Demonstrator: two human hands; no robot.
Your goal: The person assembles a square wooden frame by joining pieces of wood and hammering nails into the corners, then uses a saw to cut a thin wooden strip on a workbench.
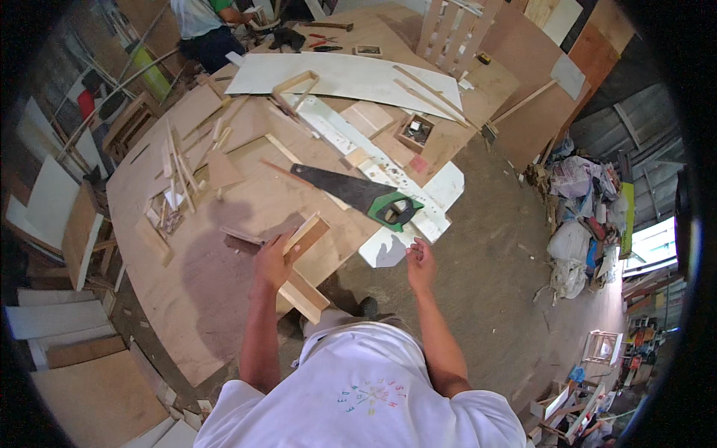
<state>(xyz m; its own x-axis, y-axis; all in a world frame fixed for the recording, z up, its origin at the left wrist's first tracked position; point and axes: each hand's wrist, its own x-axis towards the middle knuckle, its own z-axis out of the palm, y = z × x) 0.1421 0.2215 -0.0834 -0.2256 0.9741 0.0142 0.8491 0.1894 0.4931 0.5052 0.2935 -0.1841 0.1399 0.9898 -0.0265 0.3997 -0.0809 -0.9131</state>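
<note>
My left hand (275,261) is closed around a small wooden assembly (310,233) of joined light-brown boards, held over the near edge of the plywood worktable (160,313). One channel-like arm of it (305,297) points down toward my body; the hand hides the join. My right hand (420,263) is raised off the table's right corner, apart from the assembly, its fingers curled in; anything between them is too small to make out. Beyond it lies a handsaw (351,193) with a black blade and a green handle (396,210), resting across a white board (336,131).
Wood strips (179,168) lie at the table's left. A small box of hardware (415,133) and a long white panel (343,75) are farther back. Another person (205,33) stands at the far left. Stuffed plastic bags (571,243) are heaped on the right floor.
</note>
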